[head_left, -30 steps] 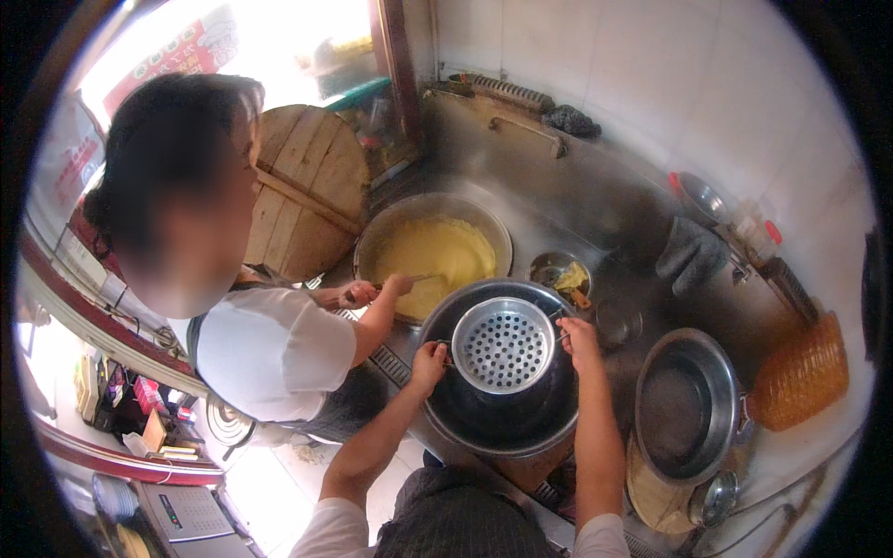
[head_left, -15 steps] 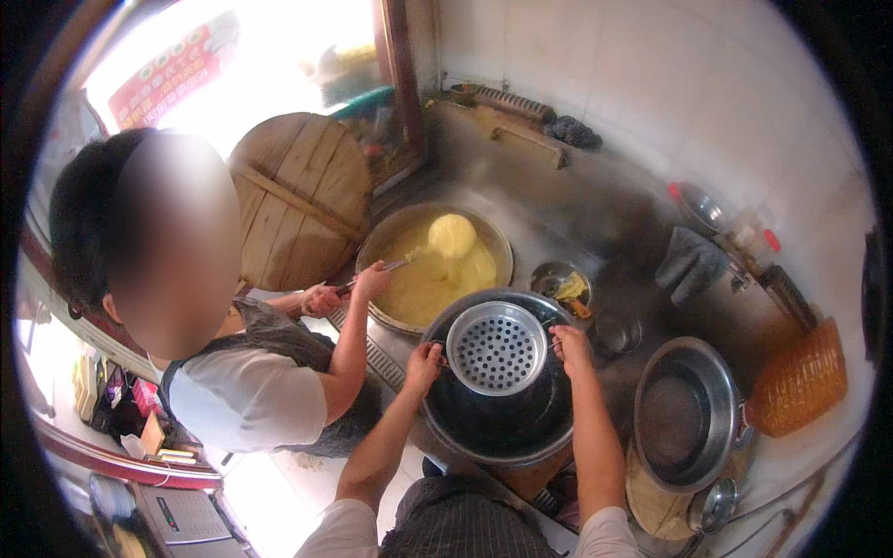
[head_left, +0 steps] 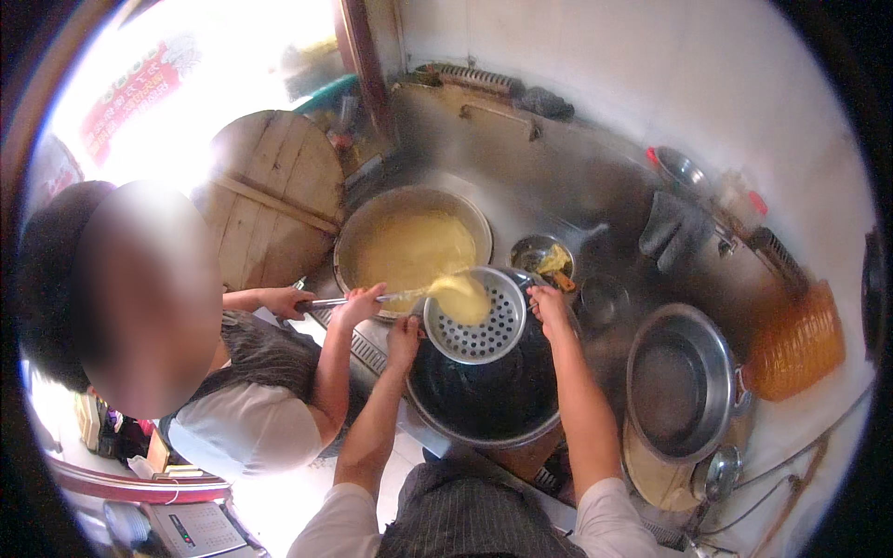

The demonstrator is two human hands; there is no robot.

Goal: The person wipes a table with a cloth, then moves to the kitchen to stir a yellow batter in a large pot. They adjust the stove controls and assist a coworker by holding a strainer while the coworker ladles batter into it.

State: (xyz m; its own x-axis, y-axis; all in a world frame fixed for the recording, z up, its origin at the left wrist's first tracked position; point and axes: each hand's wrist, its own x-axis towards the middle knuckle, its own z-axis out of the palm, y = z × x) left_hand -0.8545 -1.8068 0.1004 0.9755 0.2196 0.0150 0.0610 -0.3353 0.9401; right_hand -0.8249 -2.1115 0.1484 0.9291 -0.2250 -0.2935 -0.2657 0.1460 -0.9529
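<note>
A round, silvery perforated metal strainer [head_left: 498, 333], its flat bottom dotted with dark holes, stands mouth up and roughly level over the far part of a wide, deep metal basin [head_left: 484, 400]. The basin is dark inside, with a grey rounded rim.

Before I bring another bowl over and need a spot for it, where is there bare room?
Bare steel shows between the grey cloth and the large basin, and behind the small bowl; how level, I can't tell. It's crowded at the yellow-mix pot and dark pot: left hand and right hand hold the perforated pan, with another person's ladle over it.
</note>
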